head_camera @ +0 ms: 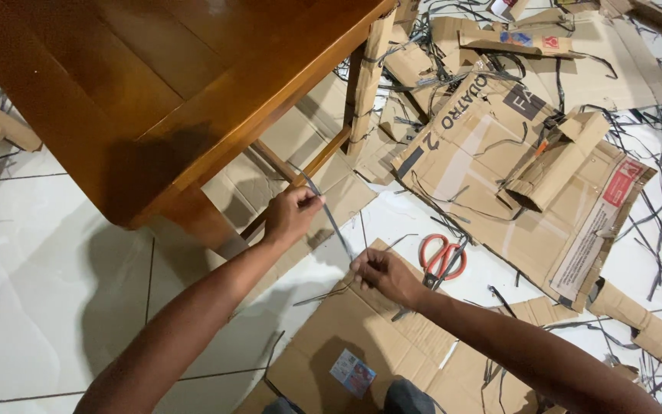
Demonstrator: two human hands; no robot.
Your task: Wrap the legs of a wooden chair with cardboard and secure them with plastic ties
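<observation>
I see my left hand (291, 215) and right hand (383, 274) each in a pinched grip on a thin dark strip (332, 222), stretched between them above floor cardboard (362, 345), red-handled scissors (442, 259) just beside.

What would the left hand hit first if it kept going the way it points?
The left hand points up and right along the dark strip it pinches. Going on, it would likely first meet the lower rail of the wooden table. Depth is unclear, so it might pass above the rail.
</observation>
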